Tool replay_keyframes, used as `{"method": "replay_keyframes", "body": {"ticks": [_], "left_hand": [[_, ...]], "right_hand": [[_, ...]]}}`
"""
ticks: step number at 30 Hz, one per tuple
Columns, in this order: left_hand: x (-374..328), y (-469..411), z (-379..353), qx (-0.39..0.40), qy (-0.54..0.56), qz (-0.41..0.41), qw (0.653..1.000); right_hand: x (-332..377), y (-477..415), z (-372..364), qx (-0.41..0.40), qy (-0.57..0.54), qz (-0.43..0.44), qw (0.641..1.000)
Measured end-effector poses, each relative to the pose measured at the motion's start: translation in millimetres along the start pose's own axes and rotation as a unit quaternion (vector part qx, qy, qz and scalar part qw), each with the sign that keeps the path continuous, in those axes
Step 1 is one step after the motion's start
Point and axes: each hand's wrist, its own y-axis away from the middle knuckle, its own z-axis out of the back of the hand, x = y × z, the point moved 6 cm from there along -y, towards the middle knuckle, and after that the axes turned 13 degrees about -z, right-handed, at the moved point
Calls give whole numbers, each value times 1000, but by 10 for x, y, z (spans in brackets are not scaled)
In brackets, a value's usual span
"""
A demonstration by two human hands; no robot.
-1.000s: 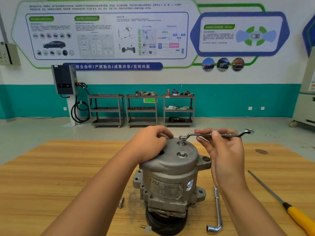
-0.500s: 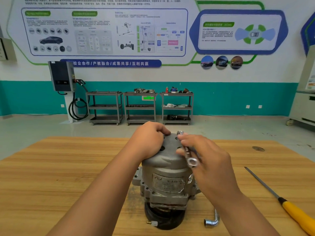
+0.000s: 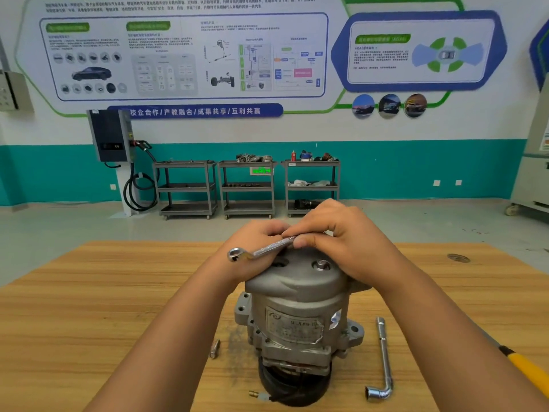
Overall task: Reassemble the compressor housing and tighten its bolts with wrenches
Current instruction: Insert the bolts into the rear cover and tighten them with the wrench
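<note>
Holding wrench [image 3: 267, 248]: right hand [image 3: 347, 242], fingers pinching the shank
Left hand [image 3: 258, 233]: curled over compressor [image 3: 297, 310] top
Table [image 3: 89, 292]: L-wrench [image 3: 385, 358] lying just right of compressor

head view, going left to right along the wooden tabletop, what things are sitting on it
small metal piece → compressor → L-shaped socket wrench → yellow-handled tool
</note>
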Motion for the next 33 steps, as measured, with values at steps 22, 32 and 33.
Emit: {"method": "replay_keyframes", "body": {"ticks": [22, 32, 33], "left_hand": [[357, 651, -168, -146, 159, -114, 970], [407, 687, -197, -205, 169, -131, 955], [410, 685, -199, -205, 166, -131, 956]], "right_hand": [[-398, -244, -147, 23, -218, -184, 958], [-645, -205, -253, 143, -366, -383, 836], [-652, -196, -255, 151, -391, -383, 823]]}}
